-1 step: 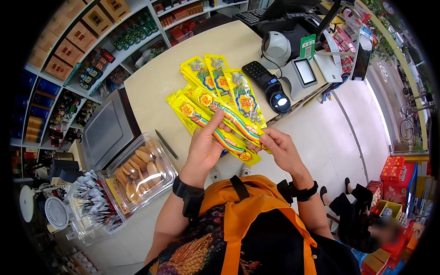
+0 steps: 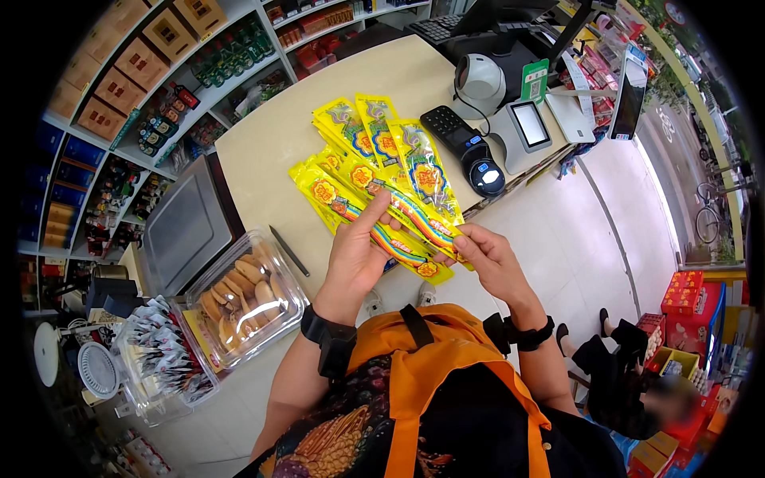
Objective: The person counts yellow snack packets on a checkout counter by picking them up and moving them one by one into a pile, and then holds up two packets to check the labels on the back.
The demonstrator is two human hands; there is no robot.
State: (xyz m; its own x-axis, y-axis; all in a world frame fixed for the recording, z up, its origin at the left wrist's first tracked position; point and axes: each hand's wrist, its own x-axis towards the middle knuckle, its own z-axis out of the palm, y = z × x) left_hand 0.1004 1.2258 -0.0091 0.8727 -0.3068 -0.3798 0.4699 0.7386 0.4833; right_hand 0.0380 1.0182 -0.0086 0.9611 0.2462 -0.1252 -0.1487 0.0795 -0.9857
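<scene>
Long yellow candy packets with a rainbow stripe (image 2: 416,212) lie fanned and overlapping above the counter's front edge. My left hand (image 2: 358,256) is closed on them, its thumb across the top packet and its fingers hidden beneath. At their lower right end, my right hand (image 2: 492,261) pinches the top packet between thumb and fingers. Just beyond, wider yellow candy packets (image 2: 430,166) with a swirl pattern rest on the counter (image 2: 271,143), partly covered by the held ones.
A card terminal (image 2: 458,139), white scanner (image 2: 480,80) and small payment screen (image 2: 529,126) stand to the right. Left are a pen (image 2: 289,251), a clear tub of bread-like pieces (image 2: 275,319) and a container of sachets (image 2: 171,350). Another person (image 2: 610,370) sits at lower right.
</scene>
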